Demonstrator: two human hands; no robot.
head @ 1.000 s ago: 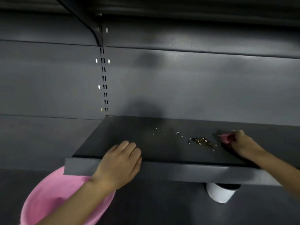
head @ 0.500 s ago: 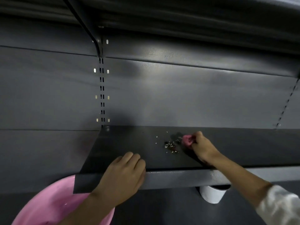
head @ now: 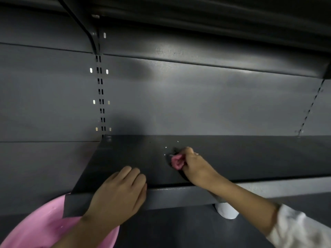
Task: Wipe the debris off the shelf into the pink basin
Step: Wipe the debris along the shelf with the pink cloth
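A dark grey metal shelf [head: 125, 158] runs across the middle of the view. My right hand [head: 195, 165] presses a bunched pink cloth [head: 177, 162] onto the shelf top near its middle. A few pale crumbs of debris [head: 165, 147] lie just left of and behind the cloth; any pile under the cloth is hidden. My left hand [head: 120, 192] lies over the shelf's front edge near its left end, fingers curled on the lip. The pink basin [head: 44, 230] sits below the shelf's left corner, partly covered by my left forearm.
A white cylindrical container [head: 226, 211] stands under the shelf, right of centre. The grey back panel has a slotted upright [head: 101, 97] on the left and another at the far right [head: 309, 110]. An upper shelf [head: 215, 24] overhangs the top.
My right hand has swept the pink cloth leftward along the shelf, gathering the scattered debris in front of it. My left hand stays on the front edge.
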